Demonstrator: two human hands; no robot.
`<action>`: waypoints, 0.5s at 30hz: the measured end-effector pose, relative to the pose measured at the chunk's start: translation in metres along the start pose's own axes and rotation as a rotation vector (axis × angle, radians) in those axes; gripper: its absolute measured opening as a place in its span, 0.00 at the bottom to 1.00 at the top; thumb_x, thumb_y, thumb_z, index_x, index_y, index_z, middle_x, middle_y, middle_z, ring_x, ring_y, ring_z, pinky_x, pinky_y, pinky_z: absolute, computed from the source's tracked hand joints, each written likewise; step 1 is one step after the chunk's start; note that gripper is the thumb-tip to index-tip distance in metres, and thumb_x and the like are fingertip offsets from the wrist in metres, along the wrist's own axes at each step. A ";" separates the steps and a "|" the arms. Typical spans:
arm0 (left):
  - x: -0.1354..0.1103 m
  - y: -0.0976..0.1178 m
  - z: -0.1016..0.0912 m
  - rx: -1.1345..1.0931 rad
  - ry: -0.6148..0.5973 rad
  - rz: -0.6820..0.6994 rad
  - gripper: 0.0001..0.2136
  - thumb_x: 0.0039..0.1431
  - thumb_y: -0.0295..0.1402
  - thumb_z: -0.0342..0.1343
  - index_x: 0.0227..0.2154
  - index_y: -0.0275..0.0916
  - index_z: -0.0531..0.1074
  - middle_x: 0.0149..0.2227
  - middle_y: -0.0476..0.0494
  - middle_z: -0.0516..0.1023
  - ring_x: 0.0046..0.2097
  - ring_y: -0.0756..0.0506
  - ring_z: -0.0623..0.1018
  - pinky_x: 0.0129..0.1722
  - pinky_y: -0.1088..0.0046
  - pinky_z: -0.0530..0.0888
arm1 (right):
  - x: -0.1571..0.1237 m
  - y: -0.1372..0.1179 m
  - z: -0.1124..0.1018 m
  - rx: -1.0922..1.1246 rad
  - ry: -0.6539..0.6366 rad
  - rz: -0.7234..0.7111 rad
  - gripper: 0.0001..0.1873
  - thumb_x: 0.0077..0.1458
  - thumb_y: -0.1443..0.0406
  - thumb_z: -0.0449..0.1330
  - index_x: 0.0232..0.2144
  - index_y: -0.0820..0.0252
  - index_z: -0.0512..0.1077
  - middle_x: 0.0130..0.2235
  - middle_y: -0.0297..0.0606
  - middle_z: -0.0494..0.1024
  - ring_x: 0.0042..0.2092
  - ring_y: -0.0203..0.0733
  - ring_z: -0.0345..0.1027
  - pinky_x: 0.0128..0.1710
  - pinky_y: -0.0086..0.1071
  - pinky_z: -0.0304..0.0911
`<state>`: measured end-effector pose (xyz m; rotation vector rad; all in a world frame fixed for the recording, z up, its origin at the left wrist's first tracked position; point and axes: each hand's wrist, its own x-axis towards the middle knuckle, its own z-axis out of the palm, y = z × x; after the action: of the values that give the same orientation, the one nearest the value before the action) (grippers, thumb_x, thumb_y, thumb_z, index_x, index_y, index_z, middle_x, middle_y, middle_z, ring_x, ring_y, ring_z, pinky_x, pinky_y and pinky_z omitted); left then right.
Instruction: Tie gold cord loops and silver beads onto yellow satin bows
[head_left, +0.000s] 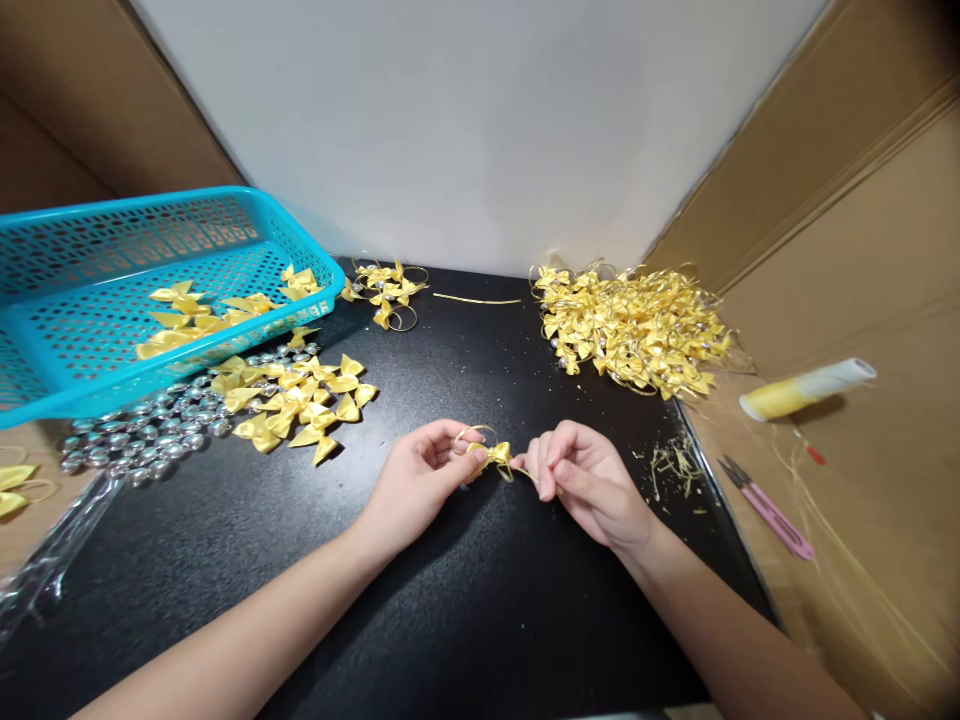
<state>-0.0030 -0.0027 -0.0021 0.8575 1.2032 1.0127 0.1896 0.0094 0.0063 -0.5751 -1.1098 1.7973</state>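
Bow (500,454) lay crosswise as our left hand (424,470) pinched its left end, our right hand (592,485) gripping cord (526,473) to its right.

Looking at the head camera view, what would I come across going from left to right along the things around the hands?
Blue basket → left hand → yellow bow → right hand → gold clippings → pink snips.
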 end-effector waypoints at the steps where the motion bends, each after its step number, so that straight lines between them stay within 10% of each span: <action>1: 0.000 0.000 0.000 -0.002 0.000 -0.001 0.14 0.44 0.36 0.69 0.30 0.35 0.73 0.26 0.51 0.76 0.27 0.54 0.73 0.29 0.79 0.70 | 0.000 0.001 0.000 0.000 -0.015 0.008 0.06 0.53 0.62 0.68 0.29 0.55 0.74 0.23 0.29 0.75 0.27 0.34 0.67 0.45 0.36 0.66; 15: 0.000 0.005 0.002 -0.028 0.022 -0.008 0.13 0.42 0.35 0.68 0.29 0.34 0.73 0.23 0.52 0.74 0.25 0.54 0.71 0.28 0.78 0.69 | -0.001 0.005 0.002 0.015 -0.059 0.110 0.10 0.52 0.59 0.69 0.28 0.57 0.73 0.22 0.29 0.75 0.27 0.34 0.69 0.42 0.39 0.70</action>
<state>-0.0016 -0.0012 0.0027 0.8209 1.2074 1.0323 0.1862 0.0063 0.0032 -0.5877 -1.1223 1.9269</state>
